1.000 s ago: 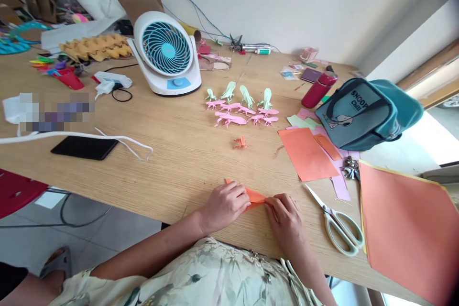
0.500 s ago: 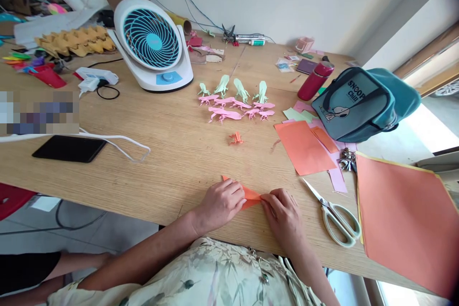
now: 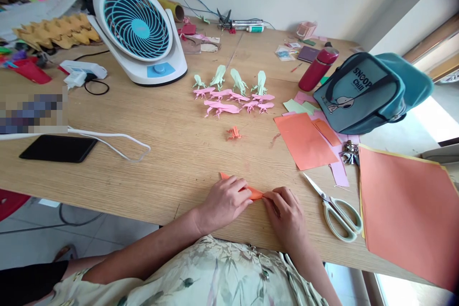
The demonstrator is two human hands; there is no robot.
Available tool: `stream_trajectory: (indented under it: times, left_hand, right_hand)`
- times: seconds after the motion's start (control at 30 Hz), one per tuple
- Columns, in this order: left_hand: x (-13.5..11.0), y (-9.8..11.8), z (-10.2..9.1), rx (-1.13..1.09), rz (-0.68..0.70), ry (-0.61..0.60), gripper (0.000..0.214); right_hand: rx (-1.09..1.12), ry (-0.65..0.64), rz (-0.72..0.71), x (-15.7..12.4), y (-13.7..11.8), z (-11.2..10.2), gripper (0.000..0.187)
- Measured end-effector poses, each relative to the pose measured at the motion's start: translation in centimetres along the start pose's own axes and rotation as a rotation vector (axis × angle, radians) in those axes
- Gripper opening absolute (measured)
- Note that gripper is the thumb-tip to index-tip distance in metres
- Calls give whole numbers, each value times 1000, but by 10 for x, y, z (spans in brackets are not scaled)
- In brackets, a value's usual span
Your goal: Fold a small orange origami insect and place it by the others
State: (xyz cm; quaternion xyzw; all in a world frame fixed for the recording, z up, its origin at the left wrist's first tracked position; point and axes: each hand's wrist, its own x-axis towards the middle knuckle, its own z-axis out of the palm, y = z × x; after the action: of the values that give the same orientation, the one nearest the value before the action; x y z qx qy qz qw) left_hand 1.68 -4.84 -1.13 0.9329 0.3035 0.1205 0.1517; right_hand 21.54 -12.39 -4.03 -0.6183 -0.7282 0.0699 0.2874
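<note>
A folded strip of orange paper (image 3: 256, 193) lies on the table near its front edge. My left hand (image 3: 227, 201) presses over its middle, fingers curled and hiding much of it; one pointed end sticks out at the upper left. With thumb and fingers pinched, my right hand (image 3: 285, 208) grips the paper's right tip. Beyond my hands stands a small orange folded-paper figure (image 3: 234, 133). Behind it are rows of pink paper figures (image 3: 222, 106) and pale green ones (image 3: 238, 81).
Scissors (image 3: 342, 213) lie right of my right hand, beside a stack of large orange sheets (image 3: 405, 210). Behind are an orange sheet (image 3: 304, 141), a red bottle (image 3: 317, 69) and a teal bag (image 3: 373, 93). To the left are a fan (image 3: 139, 28) and a black phone (image 3: 57, 148).
My left hand has slid slightly right along the paper toward my right hand. Less of the paper's lower part shows, and it looks narrower. The camera view has shifted slightly.
</note>
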Motion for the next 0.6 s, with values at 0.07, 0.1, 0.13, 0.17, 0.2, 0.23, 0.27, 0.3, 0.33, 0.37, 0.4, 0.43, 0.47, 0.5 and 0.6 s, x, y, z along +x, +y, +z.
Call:
stream_trajectory:
  times: [0.07, 0.1, 0.13, 0.17, 0.2, 0.23, 0.27, 0.3, 0.33, 0.37, 0.4, 0.43, 0.47, 0.5, 0.6]
  left_hand:
    - [0, -1, -1, -41, -25, 14, 17]
    - [0, -1, -2, -57, -43, 21, 18]
    - [1, -2, -2, -72, -66, 26, 17]
    - [2, -2, -3, -87, -91, 29, 16]
    - [3, -2, -5, -102, -118, 30, 15]
    - [4, -2, -6, -117, -146, 27, 13]
    - [5, -2, -7, -131, -169, 20, 12]
    - [6, -2, -8, -144, -189, 11, 11]
    - [7, -3, -10, -154, -208, 1, 11]
    - [9, -3, -10, -162, -226, -7, 11]
    - [10, -4, -11, -171, -243, -16, 11]
    - [11, -5, -12, -179, -259, -25, 12]
    - [12, -6, -12, -186, -275, -33, 12]
    - [13, -7, -13, -194, -290, -43, 12]
    - [16, -11, -15, -219, -314, -66, 11]
  right_hand:
    - [7, 1, 22, 0, 0, 0, 16]
    - [12, 4, 36, 0, 0, 1, 16]
    - [18, 7, 50, 0, 0, 1, 16]
    - [23, 10, 63, 0, 0, 2, 16]
    - [28, 10, 76, 1, 0, 3, 16]
    - [31, 9, 87, 1, 0, 3, 15]
    - [33, 7, 98, 2, 1, 4, 15]
    - [33, 4, 107, 2, 1, 4, 15]
    - [31, 0, 115, 3, 0, 5, 15]
    - [28, -3, 123, 3, 0, 5, 14]
    - [23, -7, 132, 4, 0, 5, 14]
    - [18, -10, 140, 5, -1, 4, 14]
    - [12, -12, 149, 6, -2, 4, 14]
    - [5, -12, 158, 6, -3, 4, 15]
    - [-17, -7, 185, 8, -6, 5, 16]
